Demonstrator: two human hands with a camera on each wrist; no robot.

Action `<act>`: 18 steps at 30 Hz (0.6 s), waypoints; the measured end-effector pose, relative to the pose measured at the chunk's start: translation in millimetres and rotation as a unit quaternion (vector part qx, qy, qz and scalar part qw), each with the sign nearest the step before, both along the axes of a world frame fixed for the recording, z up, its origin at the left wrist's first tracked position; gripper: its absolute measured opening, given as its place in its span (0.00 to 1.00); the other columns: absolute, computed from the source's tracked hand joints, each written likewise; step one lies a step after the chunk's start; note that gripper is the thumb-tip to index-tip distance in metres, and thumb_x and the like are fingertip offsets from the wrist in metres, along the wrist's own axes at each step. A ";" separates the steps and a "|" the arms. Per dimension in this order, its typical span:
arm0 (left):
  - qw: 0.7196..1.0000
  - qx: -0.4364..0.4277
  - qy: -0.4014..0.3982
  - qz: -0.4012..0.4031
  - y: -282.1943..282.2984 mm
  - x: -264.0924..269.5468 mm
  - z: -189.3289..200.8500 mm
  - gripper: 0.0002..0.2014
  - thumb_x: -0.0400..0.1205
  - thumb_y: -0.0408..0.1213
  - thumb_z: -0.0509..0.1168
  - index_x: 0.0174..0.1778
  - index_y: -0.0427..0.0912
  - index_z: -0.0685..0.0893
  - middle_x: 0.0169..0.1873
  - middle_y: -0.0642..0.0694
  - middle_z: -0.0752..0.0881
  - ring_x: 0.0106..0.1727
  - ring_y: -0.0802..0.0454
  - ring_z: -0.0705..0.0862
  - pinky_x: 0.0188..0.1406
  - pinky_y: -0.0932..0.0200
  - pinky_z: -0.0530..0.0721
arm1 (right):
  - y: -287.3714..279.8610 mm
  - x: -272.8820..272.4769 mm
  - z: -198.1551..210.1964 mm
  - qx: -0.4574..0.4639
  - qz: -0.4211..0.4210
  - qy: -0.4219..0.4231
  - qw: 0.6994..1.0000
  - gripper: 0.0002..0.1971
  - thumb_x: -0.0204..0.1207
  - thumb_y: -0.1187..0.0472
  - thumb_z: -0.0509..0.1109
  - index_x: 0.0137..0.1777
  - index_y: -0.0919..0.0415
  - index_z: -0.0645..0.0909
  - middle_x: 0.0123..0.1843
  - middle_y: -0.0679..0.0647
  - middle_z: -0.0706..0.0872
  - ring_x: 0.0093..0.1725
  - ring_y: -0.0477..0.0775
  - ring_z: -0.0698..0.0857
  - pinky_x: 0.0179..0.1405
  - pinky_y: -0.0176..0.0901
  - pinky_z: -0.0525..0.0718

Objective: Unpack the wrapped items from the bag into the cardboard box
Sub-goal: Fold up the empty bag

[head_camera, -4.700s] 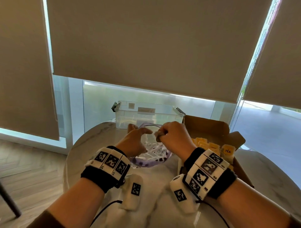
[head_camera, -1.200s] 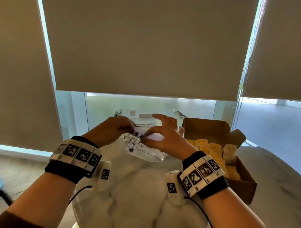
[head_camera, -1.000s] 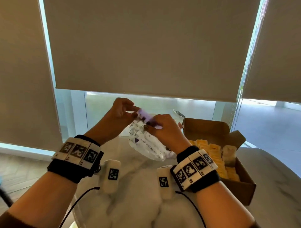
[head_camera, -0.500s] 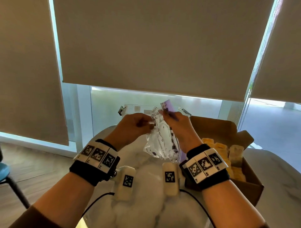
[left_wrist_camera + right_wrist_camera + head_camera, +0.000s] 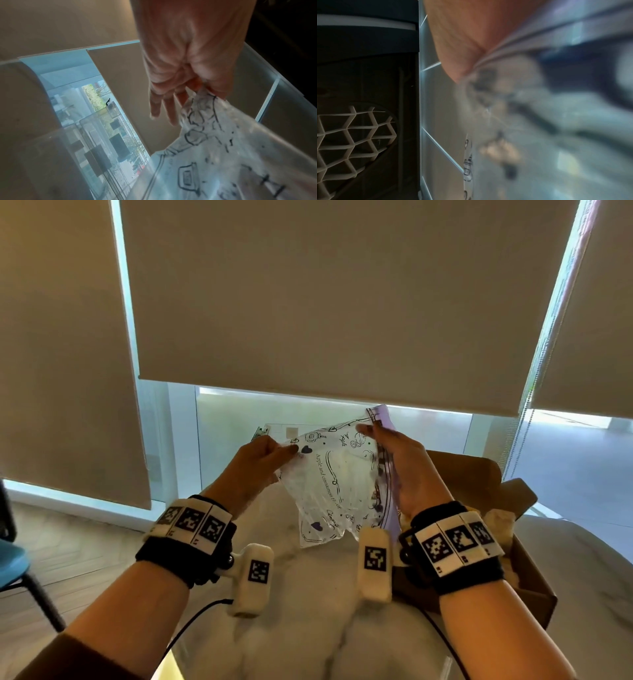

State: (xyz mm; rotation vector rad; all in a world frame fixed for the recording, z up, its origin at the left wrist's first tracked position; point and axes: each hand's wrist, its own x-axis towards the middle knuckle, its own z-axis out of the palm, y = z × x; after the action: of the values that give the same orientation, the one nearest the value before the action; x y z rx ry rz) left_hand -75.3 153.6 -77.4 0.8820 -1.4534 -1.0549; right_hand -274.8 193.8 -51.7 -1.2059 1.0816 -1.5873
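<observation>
Marble table (image 5: 308,628) below drawn blinds (image 5: 325,296)

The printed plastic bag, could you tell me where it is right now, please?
In the head view the bag hangs mid-frame above the table, pinched between the left hand and right hand, left of the cardboard box.

One printed bag (image 5: 337,484), one cardboard box (image 5: 527,583), one clear plastic bin (image 5: 274,433), two hands (image 5: 255,463).

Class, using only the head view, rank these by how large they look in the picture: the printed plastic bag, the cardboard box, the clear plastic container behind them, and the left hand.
1. Printed plastic bag
2. Cardboard box, partly hidden by the right arm, so its rank against the bag is unsure
3. Left hand
4. Clear plastic container, mostly hidden and farthest from the camera
</observation>
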 end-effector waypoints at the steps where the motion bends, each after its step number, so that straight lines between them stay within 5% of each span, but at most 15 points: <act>1: 1.000 0.010 0.004 -0.005 1.0 0.6 0.1 0.12 0.82 0.39 0.65 0.37 0.41 0.70 0.47 0.37 0.83 0.44 0.46 0.85 0.41 0.57 0.87 | 0.2 1.0 0.0 -0.003 0.000 0.001 1.000 0.15 0.82 0.52 0.63 0.58 0.58 0.86 0.57 0.53 0.84 0.47 0.48 0.80 0.34 0.36 0.76; 3: 1.000 0.010 -0.017 0.001 1.8 2.4 -1.0 0.12 0.79 0.42 0.66 0.38 0.42 0.71 0.42 0.38 0.78 0.36 0.49 0.77 0.31 0.64 0.79 | 0.1 1.5 0.0 -0.003 0.002 0.003 1.000 0.15 0.81 0.51 0.62 0.58 0.57 0.86 0.59 0.53 0.85 0.55 0.55 0.82 0.35 0.37 0.78; 5: 1.000 0.006 -0.029 0.009 1.7 8.1 -0.4 0.11 0.79 0.39 0.67 0.38 0.42 0.70 0.41 0.39 0.80 0.38 0.48 0.78 0.34 0.62 0.78 | -0.8 0.2 0.9 -0.004 0.004 0.017 1.000 0.14 0.81 0.52 0.63 0.57 0.56 0.86 0.59 0.53 0.85 0.58 0.59 0.80 0.39 0.41 0.78; 8: 1.000 0.006 -0.027 -0.007 2.6 18.4 2.5 0.14 0.80 0.29 0.66 0.36 0.44 0.67 0.45 0.42 0.86 0.45 0.48 0.85 0.41 0.60 0.82 | -1.0 -0.9 2.3 -0.023 0.004 0.042 0.999 0.13 0.83 0.57 0.62 0.60 0.59 0.85 0.45 0.48 0.84 0.42 0.48 0.80 0.33 0.39 0.81; 11: 0.998 0.030 -0.011 -0.053 6.8 28.3 6.0 0.11 0.78 0.24 0.66 0.43 0.43 0.73 0.44 0.42 0.87 0.46 0.47 0.86 0.40 0.61 0.86 | -4.8 -2.1 0.1 -0.045 -0.022 0.058 0.997 0.14 0.83 0.58 0.61 0.62 0.60 0.83 0.44 0.48 0.84 0.39 0.47 0.81 0.40 0.40 0.81; 13: 0.997 0.042 -0.064 -0.028 10.5 31.8 4.1 0.09 0.78 0.29 0.67 0.52 0.43 0.78 0.42 0.43 0.86 0.43 0.50 0.84 0.37 0.66 0.86 | -6.0 -1.6 -2.0 -0.052 -0.026 0.039 0.998 0.14 0.84 0.60 0.61 0.62 0.61 0.83 0.40 0.47 0.83 0.32 0.43 0.81 0.32 0.35 0.81; 16: 0.990 0.035 -0.136 0.020 8.8 38.2 -2.8 0.18 0.73 0.49 0.68 0.45 0.35 0.81 0.41 0.39 0.84 0.42 0.45 0.81 0.47 0.58 0.83 | -5.3 -0.7 -3.0 -0.054 0.001 -0.006 0.999 0.13 0.84 0.62 0.59 0.62 0.63 0.82 0.42 0.51 0.87 0.26 0.40 0.83 0.26 0.32 0.83; 18: 0.997 0.075 -0.032 -0.009 5.5 41.1 -6.2 0.27 0.71 0.57 0.63 0.51 0.35 0.83 0.50 0.37 0.87 0.55 0.41 0.84 0.62 0.46 0.81 | -5.5 0.4 -3.2 -0.058 0.011 -0.028 0.998 0.13 0.84 0.62 0.59 0.62 0.63 0.82 0.42 0.52 0.87 0.24 0.40 0.81 0.24 0.31 0.81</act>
State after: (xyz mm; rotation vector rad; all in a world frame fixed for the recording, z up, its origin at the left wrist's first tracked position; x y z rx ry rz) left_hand -34.2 159.1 -83.6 1.0181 -1.4512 -1.1703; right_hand -274.4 188.3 -54.9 -1.2378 0.9485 -1.6755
